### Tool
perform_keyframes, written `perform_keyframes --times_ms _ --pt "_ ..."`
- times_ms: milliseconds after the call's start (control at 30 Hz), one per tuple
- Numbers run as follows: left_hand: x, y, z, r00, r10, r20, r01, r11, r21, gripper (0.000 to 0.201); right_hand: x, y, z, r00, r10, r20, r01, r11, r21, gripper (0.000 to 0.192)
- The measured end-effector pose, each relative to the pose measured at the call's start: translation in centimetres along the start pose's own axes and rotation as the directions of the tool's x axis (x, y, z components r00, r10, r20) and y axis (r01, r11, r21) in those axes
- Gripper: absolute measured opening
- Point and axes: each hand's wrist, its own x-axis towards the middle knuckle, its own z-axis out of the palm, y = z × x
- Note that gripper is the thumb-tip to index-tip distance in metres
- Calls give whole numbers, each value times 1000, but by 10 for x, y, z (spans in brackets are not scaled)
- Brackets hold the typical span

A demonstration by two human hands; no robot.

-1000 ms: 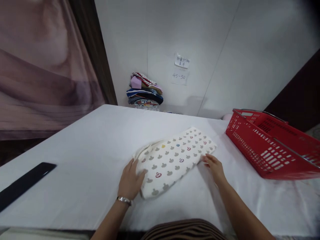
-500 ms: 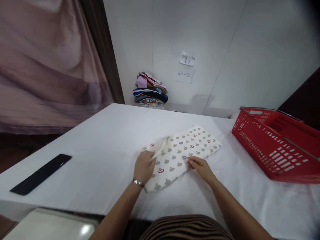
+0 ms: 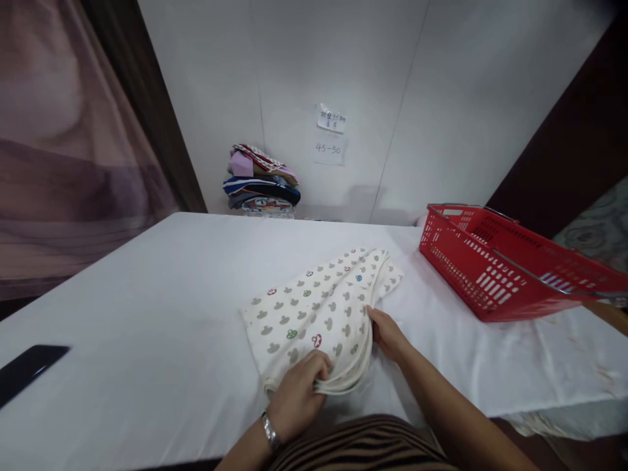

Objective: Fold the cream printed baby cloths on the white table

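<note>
A white cloth printed with grey, red, green and blue mushrooms lies layered on the white-covered table in front of me. My left hand is closed on its near edge, fingers wrapped over the layers, with a metal band at the wrist. Farther right, my right hand pinches the cloth's right edge between thumb and fingers. Between the two hands the layered edges bulge up in a curve. What kind of item the cloth is cannot be made out.
A red plastic basket stands at the table's right. Near the left edge lies a flat black object. Folded fabrics are stacked behind the table by the wall, below two paper notes. A pinkish curtain hangs at left.
The view has turned to the right. The cloth was flatter with its long side toward me; now its near edge is gathered and curved. My left hand has come nearer my body.
</note>
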Motion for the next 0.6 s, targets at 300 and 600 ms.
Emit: perform_keyframes --times_ms 300,600 --pt "3 5 -9 985 -169 -17 168 984 -51 22 -11 -8 11 996 -80 30 80 997 10 38" --pt "4 7 -14 964 -256 -78 205 894 -398 38 -38 16 31 984 -23 178 27 999 -24 39"
